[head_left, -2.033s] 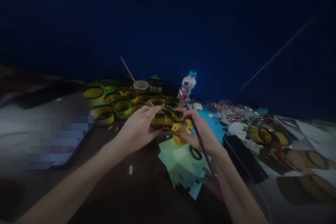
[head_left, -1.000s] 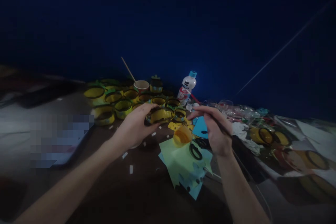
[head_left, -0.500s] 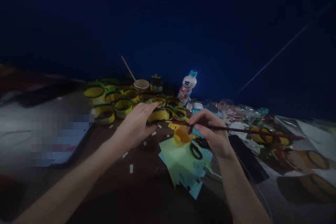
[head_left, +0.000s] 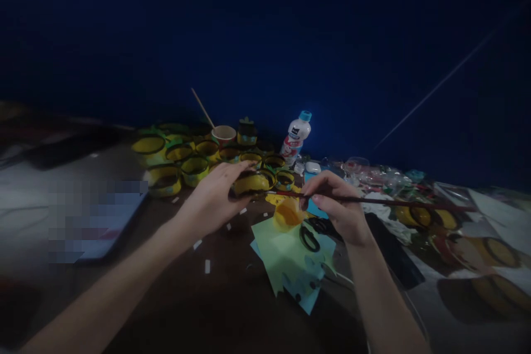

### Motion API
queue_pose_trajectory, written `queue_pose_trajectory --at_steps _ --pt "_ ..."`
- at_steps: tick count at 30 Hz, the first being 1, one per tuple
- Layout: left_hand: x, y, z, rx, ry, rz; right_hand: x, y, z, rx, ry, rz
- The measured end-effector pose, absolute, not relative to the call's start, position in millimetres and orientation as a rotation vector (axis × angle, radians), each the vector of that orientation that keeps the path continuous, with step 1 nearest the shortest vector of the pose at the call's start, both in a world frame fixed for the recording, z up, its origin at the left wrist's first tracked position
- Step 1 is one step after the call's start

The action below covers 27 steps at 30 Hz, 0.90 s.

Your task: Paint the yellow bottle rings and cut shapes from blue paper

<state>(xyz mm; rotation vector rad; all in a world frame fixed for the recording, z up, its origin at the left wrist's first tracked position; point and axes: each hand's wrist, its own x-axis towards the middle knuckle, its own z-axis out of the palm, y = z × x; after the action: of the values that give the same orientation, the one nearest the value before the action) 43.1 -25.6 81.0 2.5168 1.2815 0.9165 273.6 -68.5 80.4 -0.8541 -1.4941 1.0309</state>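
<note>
In dim blue light my left hand (head_left: 211,199) grips a yellow ring-shaped container (head_left: 252,182) with a dark rim, tilted on its side just above the table. My right hand (head_left: 338,210) pinches a long thin paintbrush (head_left: 373,201) that lies almost level, its tip at the container's lower edge and its handle stretching far right. A small pot of yellow paint (head_left: 287,214) sits on pale green paper (head_left: 286,257) just below the brush.
Several more yellow rings (head_left: 182,160) stand behind, with a paper cup holding a stick (head_left: 223,134) and a white bottle with a blue cap (head_left: 295,138). Black scissors (head_left: 309,235), a dark flat case (head_left: 394,251) and plastic scraps lie to the right.
My right hand swung the brush from upright to level and brought its tip to the container. My left hand lifted and tilted the yellow ring.
</note>
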Motion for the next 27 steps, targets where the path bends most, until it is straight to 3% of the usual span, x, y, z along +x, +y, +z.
queue_pose_trajectory --at_steps 27 --pt "35.5 -22.3 80.1 2.208 1.187 0.984 306.2 -59.0 79.0 -0.933 -1.539 0.948"
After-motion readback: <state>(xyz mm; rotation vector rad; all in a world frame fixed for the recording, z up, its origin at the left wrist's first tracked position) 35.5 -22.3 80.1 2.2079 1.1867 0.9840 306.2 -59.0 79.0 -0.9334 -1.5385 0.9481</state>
